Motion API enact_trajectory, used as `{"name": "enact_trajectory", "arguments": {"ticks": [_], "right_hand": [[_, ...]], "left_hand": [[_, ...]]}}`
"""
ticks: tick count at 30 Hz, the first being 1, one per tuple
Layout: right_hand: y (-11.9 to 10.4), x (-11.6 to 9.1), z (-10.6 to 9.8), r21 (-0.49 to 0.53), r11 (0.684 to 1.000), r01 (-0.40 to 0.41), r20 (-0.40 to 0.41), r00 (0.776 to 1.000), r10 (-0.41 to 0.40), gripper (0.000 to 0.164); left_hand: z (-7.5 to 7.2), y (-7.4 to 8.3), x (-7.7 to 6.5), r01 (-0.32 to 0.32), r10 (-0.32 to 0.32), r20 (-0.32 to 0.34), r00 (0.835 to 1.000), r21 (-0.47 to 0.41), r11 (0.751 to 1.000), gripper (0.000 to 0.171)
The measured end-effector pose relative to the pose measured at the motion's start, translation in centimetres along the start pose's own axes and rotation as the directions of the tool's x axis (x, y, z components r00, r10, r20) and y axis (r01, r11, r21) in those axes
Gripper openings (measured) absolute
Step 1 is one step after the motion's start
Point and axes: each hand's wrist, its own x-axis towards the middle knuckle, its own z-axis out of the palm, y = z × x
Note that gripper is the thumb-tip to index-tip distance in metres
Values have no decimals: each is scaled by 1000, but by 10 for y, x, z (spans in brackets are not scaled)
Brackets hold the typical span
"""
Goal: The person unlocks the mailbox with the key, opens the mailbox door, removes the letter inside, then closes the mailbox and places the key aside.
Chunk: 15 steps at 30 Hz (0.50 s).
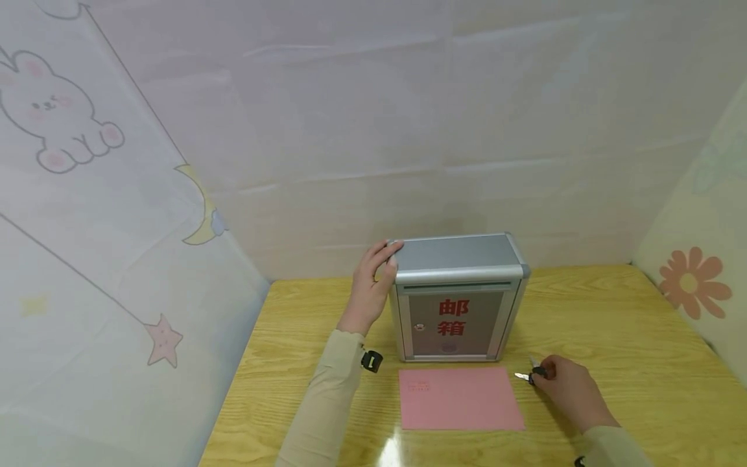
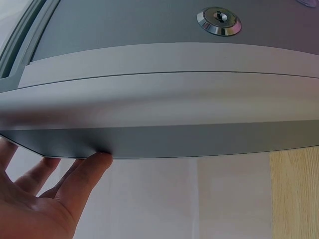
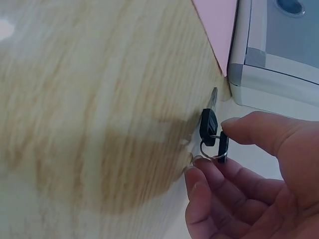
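A grey metal mailbox (image 1: 461,253) with red characters on its front door stands upright on the table. My left hand (image 1: 371,285) rests on its top left corner; in the left wrist view the fingers (image 2: 82,181) touch the box's side and edge. The door lock (image 2: 219,21) has no key in its slot. Right of the box's front, my right hand (image 1: 569,389) pinches two black-headed keys (image 3: 209,127) on a metal ring between thumb and fingers, low over the table. One key blade points toward the box.
A pink envelope (image 1: 458,399) lies flat on the wooden table (image 1: 607,311), just in front of the mailbox. Behind the table hangs a pale wall covering (image 1: 350,130). Printed cloth walls stand at both sides. Each wrist bears a dark strap (image 1: 371,360).
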Motion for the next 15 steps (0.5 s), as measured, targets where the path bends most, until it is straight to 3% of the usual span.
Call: {"name": "enact_trajectory", "arguments": {"ticks": [7, 12, 15], "right_hand": [[5, 2, 3, -17, 999, -35, 64, 997, 36, 27], [5, 0, 4, -24, 999, -24, 65, 998, 25, 24], [3, 0, 2, -32, 999, -23, 62, 998, 25, 32]], "left_hand": [[0, 1, 0, 6, -6, 8, 1000, 8, 1000, 44], [0, 0, -1, 5, -5, 9, 1000, 8, 1000, 45], [0, 0, -1, 6, -6, 9, 1000, 5, 1000, 44]]}}
